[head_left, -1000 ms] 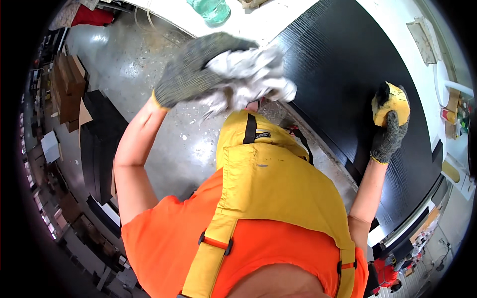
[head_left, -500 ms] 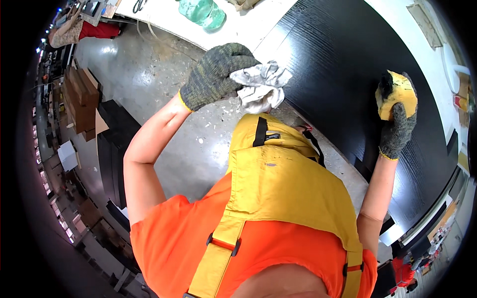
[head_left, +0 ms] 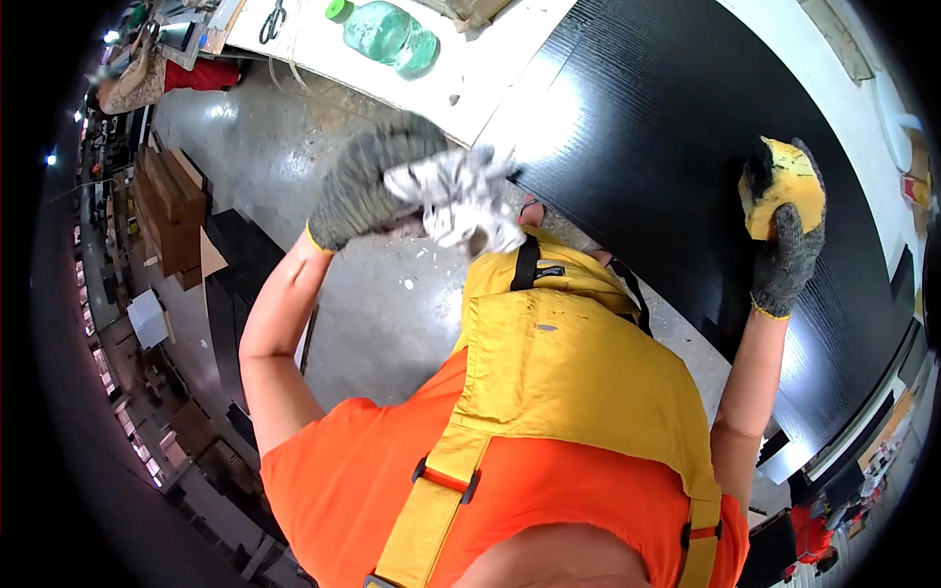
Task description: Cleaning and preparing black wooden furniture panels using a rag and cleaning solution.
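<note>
My left hand [head_left: 377,181], in a dark knitted glove, is closed on a crumpled white rag [head_left: 466,201] with dark streaks; both are smeared by motion. It hangs over the floor, left of the glossy black panel [head_left: 647,147] and apart from it. My right hand [head_left: 789,260], gloved the same way, grips a yellow sponge [head_left: 789,186] blackened along its left side. The thumb presses on the sponge's near face, while most of the other fingers are hidden behind it. That hand is over the right part of the panel; whether the sponge touches the surface I cannot tell.
On the white tabletop [head_left: 480,73] lie a green-tinted plastic bottle [head_left: 387,37] and scissors [head_left: 273,22]. Brown boards [head_left: 169,211] and black panels [head_left: 240,265] are stacked at the left. Another person [head_left: 137,83] stands at the far left, and another one [head_left: 812,539] appears at the lower right.
My left hand has moved left with the rag, away from the panel's edge. My right hand and the sponge are nearly where they were. The view has shifted slightly, showing more of the bottle.
</note>
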`<state>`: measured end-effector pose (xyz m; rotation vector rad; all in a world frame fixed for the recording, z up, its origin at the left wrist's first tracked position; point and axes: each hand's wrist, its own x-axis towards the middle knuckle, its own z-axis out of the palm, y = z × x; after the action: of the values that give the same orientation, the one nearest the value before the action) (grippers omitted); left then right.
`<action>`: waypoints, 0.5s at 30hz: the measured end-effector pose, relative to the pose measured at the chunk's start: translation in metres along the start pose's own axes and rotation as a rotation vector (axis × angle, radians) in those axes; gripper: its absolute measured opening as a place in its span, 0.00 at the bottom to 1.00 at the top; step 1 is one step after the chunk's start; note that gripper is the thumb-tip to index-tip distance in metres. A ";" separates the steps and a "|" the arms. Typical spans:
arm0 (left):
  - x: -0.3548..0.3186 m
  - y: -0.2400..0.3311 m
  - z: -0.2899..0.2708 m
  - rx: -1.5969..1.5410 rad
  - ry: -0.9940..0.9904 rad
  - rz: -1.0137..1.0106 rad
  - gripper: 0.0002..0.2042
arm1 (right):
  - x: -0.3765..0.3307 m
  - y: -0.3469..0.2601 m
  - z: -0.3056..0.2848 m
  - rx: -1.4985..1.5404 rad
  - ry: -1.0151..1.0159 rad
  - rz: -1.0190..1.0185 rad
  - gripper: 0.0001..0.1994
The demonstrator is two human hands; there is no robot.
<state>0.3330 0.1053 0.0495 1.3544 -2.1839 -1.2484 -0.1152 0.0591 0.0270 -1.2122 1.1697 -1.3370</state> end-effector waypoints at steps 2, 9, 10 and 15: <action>0.019 -0.004 -0.006 0.129 0.251 0.279 0.24 | -0.001 -0.001 0.001 -0.013 -0.004 0.014 0.38; 0.086 -0.001 0.029 0.086 0.376 0.177 0.19 | 0.001 -0.001 0.001 0.006 0.007 0.004 0.38; 0.078 0.001 0.029 0.106 0.335 0.130 0.20 | 0.001 -0.001 0.000 0.003 -0.004 0.012 0.38; 0.038 0.014 0.038 0.238 0.293 0.216 0.19 | 0.001 -0.003 -0.001 -0.028 -0.002 0.011 0.38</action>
<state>0.2818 0.0962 0.0308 1.2510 -2.2441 -0.6836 -0.1165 0.0580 0.0299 -1.2248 1.1953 -1.3146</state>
